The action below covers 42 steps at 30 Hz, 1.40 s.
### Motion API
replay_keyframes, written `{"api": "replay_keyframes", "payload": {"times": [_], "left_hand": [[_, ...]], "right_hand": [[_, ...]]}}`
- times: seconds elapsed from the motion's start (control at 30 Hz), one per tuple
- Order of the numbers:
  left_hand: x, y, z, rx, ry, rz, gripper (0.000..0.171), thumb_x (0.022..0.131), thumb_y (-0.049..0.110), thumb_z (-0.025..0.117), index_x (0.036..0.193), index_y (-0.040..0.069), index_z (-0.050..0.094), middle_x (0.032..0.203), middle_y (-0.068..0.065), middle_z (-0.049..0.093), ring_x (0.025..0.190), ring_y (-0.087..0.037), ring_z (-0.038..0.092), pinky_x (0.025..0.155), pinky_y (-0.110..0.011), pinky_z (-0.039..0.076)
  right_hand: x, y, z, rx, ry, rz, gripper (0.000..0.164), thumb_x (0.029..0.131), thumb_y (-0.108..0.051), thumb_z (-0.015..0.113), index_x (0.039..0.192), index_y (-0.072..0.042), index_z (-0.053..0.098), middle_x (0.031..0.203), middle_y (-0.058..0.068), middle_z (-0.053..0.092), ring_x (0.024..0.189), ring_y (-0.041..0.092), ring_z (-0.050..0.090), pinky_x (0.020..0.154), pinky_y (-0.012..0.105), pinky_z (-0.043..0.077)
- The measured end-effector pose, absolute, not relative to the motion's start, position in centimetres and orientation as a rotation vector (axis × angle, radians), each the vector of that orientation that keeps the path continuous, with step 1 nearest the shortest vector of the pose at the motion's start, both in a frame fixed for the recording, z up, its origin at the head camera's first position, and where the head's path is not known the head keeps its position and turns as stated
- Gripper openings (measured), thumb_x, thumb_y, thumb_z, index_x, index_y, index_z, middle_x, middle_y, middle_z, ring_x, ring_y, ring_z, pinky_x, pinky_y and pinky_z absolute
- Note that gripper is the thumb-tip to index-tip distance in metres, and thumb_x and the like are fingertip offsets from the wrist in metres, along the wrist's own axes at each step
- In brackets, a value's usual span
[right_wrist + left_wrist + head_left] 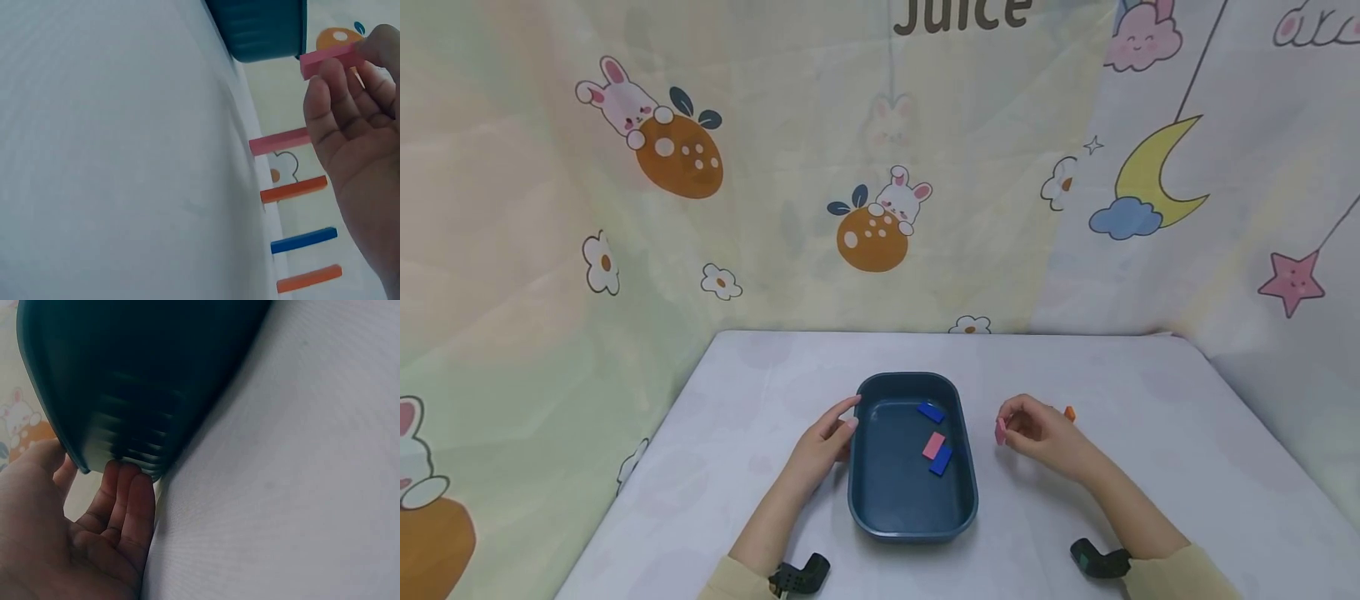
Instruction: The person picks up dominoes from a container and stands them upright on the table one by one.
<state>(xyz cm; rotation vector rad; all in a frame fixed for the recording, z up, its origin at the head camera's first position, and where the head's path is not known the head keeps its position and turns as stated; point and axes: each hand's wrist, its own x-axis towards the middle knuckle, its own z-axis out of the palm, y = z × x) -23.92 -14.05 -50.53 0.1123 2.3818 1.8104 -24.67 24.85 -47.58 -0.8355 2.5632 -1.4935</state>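
A dark blue-green rectangular tray (913, 500) stands on the table. My left hand (820, 450) is at its left side, index fingertip and thumb right at the rim. In the left wrist view, other fingers (139, 503) lie against the outer wall. Right of the tray, my right hand (1047, 435) pinches a pink domino (319, 60) between thumb and fingers, above the table. Inside the tray lie a blue domino (932, 412) at the back, and a pink domino (934, 445) against another blue domino (941, 461).
Beyond the right hand, several dominoes stand upright in a row: pink (278, 142), orange (294, 189), blue (304, 240) and another orange one (309, 279). Most are hidden by the hand in the head view. A printed cloth (790, 167) hangs behind the white table (760, 383).
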Motion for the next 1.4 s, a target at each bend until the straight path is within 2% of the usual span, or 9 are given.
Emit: {"api": "replay_keyframes", "payload": {"times": [0.33,0.53,0.83,1.2,1.4], "left_hand": [[-24.0,-14.1,-50.9,0.114,2.401,1.79,0.05,0.094,0.059,0.056,0.141,0.046,0.048,0.108,-0.004,0.067,0.088,-0.018,0.069,0.084,-0.035,0.057],[-23.9,-14.1,-50.7,0.113,2.407,1.79,0.05,0.093,0.061,0.056,0.14,0.047,0.048,0.106,-0.004,0.067,0.087,-0.019,0.068,0.083,-0.035,0.057],[-24.0,-14.1,-50.7,0.113,2.404,1.789,0.05,0.093,0.06,0.057,0.14,0.047,0.048,0.107,-0.005,0.067,0.087,-0.019,0.068,0.083,-0.035,0.057],[-23.9,-13.7,-50.6,0.08,2.431,1.767,0.045,0.1,0.043,0.054,0.144,0.038,0.047,0.108,-0.009,0.067,0.086,-0.02,0.068,0.084,-0.037,0.057],[-23.9,-13.9,-50.8,0.094,2.41,1.798,0.047,0.096,0.051,0.057,0.141,0.043,0.048,0.107,-0.008,0.067,0.086,-0.019,0.068,0.084,-0.036,0.057]], "right_hand": [[-24.4,26.7,-49.2,-0.792,2.633,-1.392,0.021,0.092,-0.01,0.069,0.109,-0.014,0.057,0.105,0.004,0.064,0.085,0.012,0.062,0.076,0.019,0.054],[-24.2,26.9,-49.4,-0.73,2.608,-1.337,0.02,0.093,-0.012,0.068,0.11,-0.013,0.057,0.101,0.004,0.062,0.083,0.012,0.06,0.073,0.019,0.052],[-24.1,26.9,-49.4,-0.788,2.597,-1.329,0.021,0.092,-0.01,0.068,0.111,-0.011,0.057,0.1,0.004,0.062,0.081,0.012,0.06,0.071,0.02,0.051],[-23.5,27.3,-49.8,-0.731,2.619,-1.272,0.023,0.092,-0.016,0.07,0.111,-0.017,0.058,0.095,0.001,0.062,0.085,0.01,0.059,0.076,0.019,0.052],[-23.5,27.3,-49.9,-0.74,2.608,-1.279,0.024,0.092,-0.016,0.07,0.112,-0.017,0.057,0.095,0.0,0.062,0.086,0.011,0.059,0.077,0.019,0.052]]}}
